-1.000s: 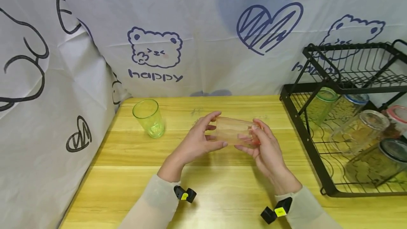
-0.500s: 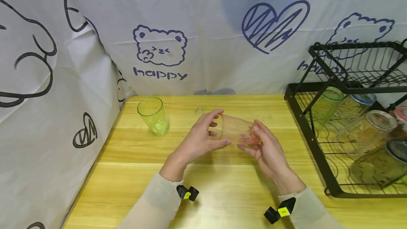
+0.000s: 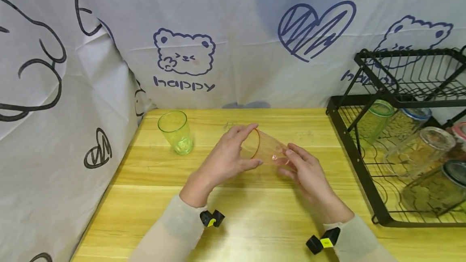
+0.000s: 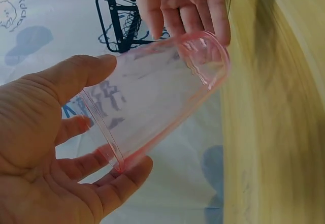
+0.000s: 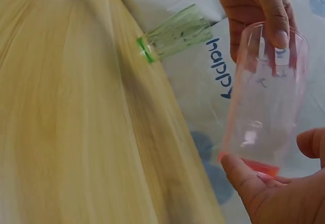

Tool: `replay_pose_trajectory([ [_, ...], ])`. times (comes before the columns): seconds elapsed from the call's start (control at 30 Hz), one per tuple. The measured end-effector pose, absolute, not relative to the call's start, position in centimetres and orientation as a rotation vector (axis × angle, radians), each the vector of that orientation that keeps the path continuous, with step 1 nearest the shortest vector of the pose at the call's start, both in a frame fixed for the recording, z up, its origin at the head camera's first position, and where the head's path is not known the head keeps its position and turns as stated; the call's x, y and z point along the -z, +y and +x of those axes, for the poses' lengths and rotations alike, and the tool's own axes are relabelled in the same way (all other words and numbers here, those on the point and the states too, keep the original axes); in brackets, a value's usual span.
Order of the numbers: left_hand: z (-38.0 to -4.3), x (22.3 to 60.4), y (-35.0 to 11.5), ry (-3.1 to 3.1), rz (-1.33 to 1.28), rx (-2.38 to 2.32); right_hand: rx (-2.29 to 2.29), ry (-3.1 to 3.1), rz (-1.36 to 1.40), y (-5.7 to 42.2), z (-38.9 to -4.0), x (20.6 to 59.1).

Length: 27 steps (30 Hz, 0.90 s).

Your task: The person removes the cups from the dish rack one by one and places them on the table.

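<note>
A clear pink tumbler (image 3: 268, 147) lies tilted in the air above the table, its rim to the left and its thick base to the right and lower. My left hand (image 3: 226, 153) grips it round the rim, thumb on one side and fingers on the other, as the left wrist view shows. At the base end, my right hand (image 3: 308, 172) holds the tumbler; in the right wrist view a fingertip (image 5: 237, 169) presses the reddish base. A green tumbler (image 3: 176, 133) stands upright on the table to the left of my left hand.
On the right stands a black two-tier wire rack (image 3: 358, 165). It holds several tumblers, among them a green-rimmed one (image 3: 375, 122) and a dark grey one (image 3: 426, 191). A printed white cloth (image 3: 247, 72) hangs behind the wooden table (image 3: 255, 221).
The pink tumbler has tilted further, its base end dropping and its rim turning into view. My right hand has moved slightly down and right with the base. The green tumbler stays upright.
</note>
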<state>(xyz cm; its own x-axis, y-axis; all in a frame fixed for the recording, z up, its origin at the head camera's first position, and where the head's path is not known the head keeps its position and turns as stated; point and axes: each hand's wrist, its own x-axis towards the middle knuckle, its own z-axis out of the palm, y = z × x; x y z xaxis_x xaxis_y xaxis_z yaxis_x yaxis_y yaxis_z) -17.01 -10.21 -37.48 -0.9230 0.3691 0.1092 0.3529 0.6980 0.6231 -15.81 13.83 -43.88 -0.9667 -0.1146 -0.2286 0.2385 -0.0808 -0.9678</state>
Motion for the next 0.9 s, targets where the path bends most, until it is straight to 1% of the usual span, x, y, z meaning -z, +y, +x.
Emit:
replay_pose_trajectory([
  [0.17,-17.1,36.5,-11.0,2.962,0.606,-0.919,1.963,2.229,0.009,15.2,-15.2,43.0],
  [0.37,-18.2,35.9,-12.8,3.032,0.568,-0.761,1.483,2.788,-0.118,18.7,-14.4,41.9],
  [0.63,-20.3,35.0,-14.6,3.048,0.535,-0.567,1.013,3.135,-0.093,24.1,-14.0,40.9],
  [0.77,-21.7,34.5,-15.4,3.031,0.584,-0.470,0.803,3.161,-0.049,26.3,-14.0,40.8],
  [0.9,-22.7,34.1,-16.3,2.991,0.602,-0.383,0.679,3.104,-0.017,27.4,-14.0,41.1],
])
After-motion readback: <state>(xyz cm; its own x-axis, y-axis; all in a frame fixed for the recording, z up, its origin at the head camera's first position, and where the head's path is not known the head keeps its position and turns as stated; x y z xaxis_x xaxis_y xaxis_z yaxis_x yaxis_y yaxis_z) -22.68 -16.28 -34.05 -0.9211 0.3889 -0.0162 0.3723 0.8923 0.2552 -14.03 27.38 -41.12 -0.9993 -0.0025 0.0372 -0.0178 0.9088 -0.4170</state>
